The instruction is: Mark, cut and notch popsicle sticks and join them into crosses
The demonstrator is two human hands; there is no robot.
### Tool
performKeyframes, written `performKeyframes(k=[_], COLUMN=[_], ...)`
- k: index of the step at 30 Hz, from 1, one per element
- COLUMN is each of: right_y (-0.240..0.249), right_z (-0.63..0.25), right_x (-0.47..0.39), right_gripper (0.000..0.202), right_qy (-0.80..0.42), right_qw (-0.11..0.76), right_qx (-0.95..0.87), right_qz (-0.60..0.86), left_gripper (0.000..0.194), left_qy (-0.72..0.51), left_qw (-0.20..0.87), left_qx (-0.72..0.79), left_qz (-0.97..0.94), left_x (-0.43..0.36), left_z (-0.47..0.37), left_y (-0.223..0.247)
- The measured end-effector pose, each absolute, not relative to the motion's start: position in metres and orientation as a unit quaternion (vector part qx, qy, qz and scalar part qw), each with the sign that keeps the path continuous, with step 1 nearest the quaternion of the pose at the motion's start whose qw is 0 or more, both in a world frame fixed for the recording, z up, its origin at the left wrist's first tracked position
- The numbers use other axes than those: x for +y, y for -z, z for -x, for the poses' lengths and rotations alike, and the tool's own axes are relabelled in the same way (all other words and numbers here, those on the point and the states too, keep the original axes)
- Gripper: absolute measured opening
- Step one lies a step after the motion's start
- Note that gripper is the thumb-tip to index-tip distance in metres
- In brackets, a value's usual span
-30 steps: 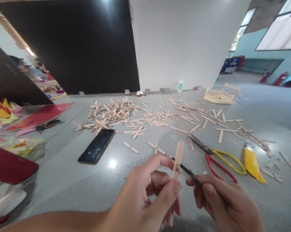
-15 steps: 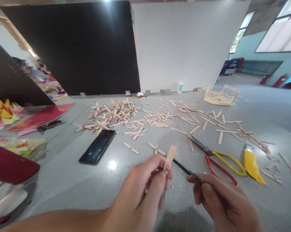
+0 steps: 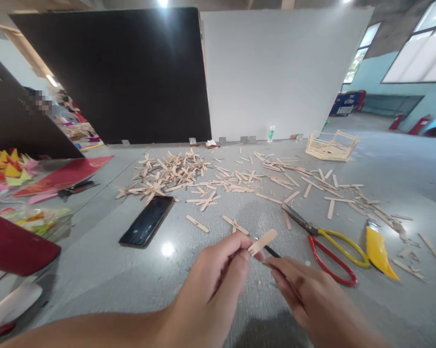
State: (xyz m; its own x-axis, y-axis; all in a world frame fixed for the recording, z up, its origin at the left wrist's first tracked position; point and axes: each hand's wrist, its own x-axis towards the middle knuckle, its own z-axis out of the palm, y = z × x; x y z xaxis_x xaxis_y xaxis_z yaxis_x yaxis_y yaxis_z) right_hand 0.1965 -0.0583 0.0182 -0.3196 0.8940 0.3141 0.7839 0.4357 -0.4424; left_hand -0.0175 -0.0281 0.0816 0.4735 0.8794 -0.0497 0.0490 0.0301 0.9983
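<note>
My left hand [image 3: 218, 282] pinches a wooden craft stick [image 3: 263, 242] that has small dark marks or cuts near my fingertips. My right hand [image 3: 308, 290] is closed around a thin black tool [image 3: 272, 251], whose shaft passes behind the stick; the fingers of both hands nearly meet. Beyond them on the grey table [image 3: 105, 285] lie a notched stick [image 3: 197, 224] and two crossed sticks [image 3: 235, 224]. Scissors [image 3: 322, 237] with one red and one yellow handle rest open to the right, beside a yellow-handled cutter [image 3: 380, 251].
A phone [image 3: 147, 222] lies left of centre, before a heap of sticks [image 3: 170, 171]. Loose sticks spread rightward to a small stick frame [image 3: 331, 146]. A glue bottle [image 3: 271, 134] stands by the white panel [image 3: 275, 72]. A red cylinder [image 3: 18, 244] is at the left.
My right hand has moved left to my left hand, bringing the black tool closer. The stick in my left hand has tilted over to the right.
</note>
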Motion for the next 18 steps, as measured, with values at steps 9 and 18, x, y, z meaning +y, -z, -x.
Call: performKeyframes(k=[9,18], right_y=[-0.022,-0.023], right_z=[-0.255,-0.286], right_x=[-0.019,-0.010], right_gripper=[0.033,0.020], right_qy=[0.072,0.066], right_qw=[-0.021,-0.095], right_qx=[-0.697,-0.620], right_qz=[0.713,0.776], left_gripper=[0.019,0.024], left_qy=[-0.396,-0.417], left_qw=[0.620,0.648], left_qx=[0.351,0.314], left_qz=[-0.580,-0.554], left_x=[-0.027,-0.027], left_z=[0.013,0.013], left_y=[-0.081,-0.085])
